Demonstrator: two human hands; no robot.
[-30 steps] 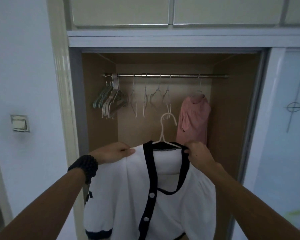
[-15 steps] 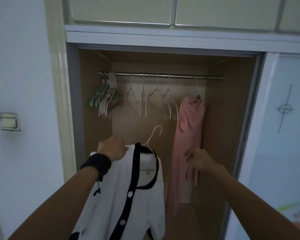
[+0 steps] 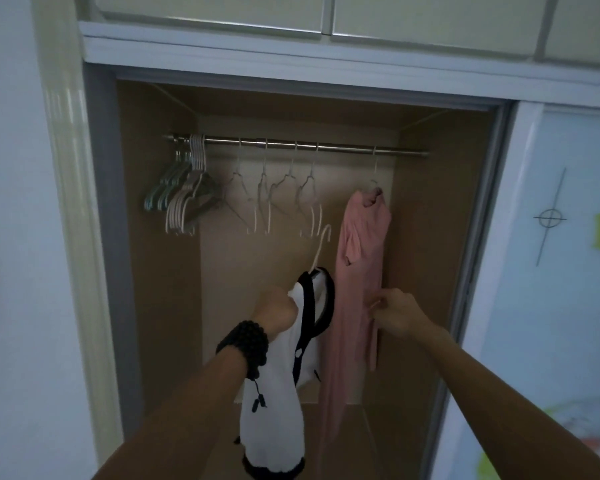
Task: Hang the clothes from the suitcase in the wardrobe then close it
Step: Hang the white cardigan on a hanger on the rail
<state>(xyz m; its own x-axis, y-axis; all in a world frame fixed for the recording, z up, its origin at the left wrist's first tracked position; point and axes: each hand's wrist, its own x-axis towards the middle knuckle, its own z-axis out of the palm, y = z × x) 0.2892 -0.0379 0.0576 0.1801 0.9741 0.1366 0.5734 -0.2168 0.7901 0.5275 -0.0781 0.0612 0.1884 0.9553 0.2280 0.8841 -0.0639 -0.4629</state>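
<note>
White top with black trim (image 3: 284,393) is on a white hanger (image 3: 321,249), held up in front of the open wardrobe (image 3: 160,271), below the rail (image 3: 291,145) and not hooked on it; hanger hook points up and right, tip just under the empty hangers. Garment hangs edge-on to the camera, black neckline at top, black cuff band at the bottom, two buttons visible on the placket. Left hand (image 3: 278,311) grips the top at the shoulder, fingers curled round the fabric; black bead bracelet (image 3: 245,346) on that wrist with a small tassel hanging down. Right hand (image 3: 397,311) is at the pink garment (image 3: 359,282), fingers loosely bent with the tips on or pinching its edge, cannot tell which from this angle. Pink garment hangs on a hanger on the right part of the rail, long, reaching toward the wardrobe floor, just right of the white top. On the rail: bunched hangers (image 3: 184,199) at the left end, green and pale ones, then four empty hangers (image 3: 278,195) spaced along the middle. Sliding door (image 3: 551,271) is pushed to the right, pale panel with a line-and-circle mark. Upper cabinet doors (image 3: 326,12) above the opening. White wall (image 3: 11,237) to the left.
</note>
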